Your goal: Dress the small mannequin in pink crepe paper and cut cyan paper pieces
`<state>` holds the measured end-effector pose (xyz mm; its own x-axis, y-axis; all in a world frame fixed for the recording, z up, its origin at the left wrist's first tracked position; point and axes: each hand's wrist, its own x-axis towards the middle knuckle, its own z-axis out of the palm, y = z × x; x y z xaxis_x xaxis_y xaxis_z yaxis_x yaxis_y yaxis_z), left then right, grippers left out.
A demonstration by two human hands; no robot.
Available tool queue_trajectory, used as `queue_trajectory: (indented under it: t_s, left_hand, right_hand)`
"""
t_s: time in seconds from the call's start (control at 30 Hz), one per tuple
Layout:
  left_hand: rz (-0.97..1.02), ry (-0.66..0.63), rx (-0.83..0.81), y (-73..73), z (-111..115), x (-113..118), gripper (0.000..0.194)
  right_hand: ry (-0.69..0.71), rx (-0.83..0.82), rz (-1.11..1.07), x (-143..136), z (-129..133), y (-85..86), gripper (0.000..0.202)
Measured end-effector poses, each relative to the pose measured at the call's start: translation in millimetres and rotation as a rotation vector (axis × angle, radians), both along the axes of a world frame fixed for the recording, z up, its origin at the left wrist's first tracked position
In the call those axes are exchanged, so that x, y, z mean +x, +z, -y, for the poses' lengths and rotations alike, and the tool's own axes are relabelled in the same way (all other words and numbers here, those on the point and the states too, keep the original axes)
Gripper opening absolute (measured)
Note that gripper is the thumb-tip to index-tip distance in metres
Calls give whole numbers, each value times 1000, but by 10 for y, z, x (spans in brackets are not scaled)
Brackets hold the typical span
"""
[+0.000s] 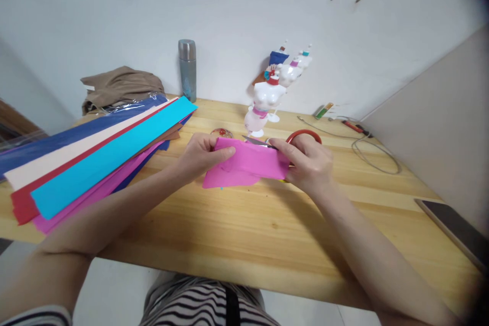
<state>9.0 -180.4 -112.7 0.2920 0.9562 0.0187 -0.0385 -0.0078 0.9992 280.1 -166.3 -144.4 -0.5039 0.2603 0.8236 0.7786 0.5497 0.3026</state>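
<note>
A folded piece of bright pink crepe-like paper (244, 162) is held up above the wooden table. My left hand (204, 155) pinches its left end, with the thumb on the near face. My right hand (311, 160) is closed around scissors (311, 135) with orange-red handles. The scissor blades point left along the paper's upper edge and look slightly apart. Just beyond the paper, a small white mannequin figure (268, 96) with a red neck band and pink waist stands on the table.
Coloured paper strips (114, 142) lie stacked at the left, by a brown cloth (122, 86). A thermos (187, 71) stands near the wall. More mannequin figures (290, 72) stand behind the first. A cable (359, 147) and phone (454, 229) lie at the right.
</note>
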Motion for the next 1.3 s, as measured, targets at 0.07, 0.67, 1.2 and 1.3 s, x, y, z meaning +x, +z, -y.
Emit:
queue_trajectory:
  t_s: [0.07, 0.67, 1.2, 1.3]
  left_hand:
    - [6, -4, -14, 2, 14, 7, 24]
    - [-19, -24, -20, -13, 31, 17, 27]
    - [100, -34, -233, 8, 75, 89, 16]
    - [67, -8, -254, 32, 104, 105, 12]
  right_hand:
    - [-12, 20, 12, -5, 1, 2, 22]
    - [58, -17, -22, -43, 36, 37, 17]
    - [15, -60, 4, -15, -1, -65, 21]
    - [18, -62, 1, -19, -3, -69, 21]
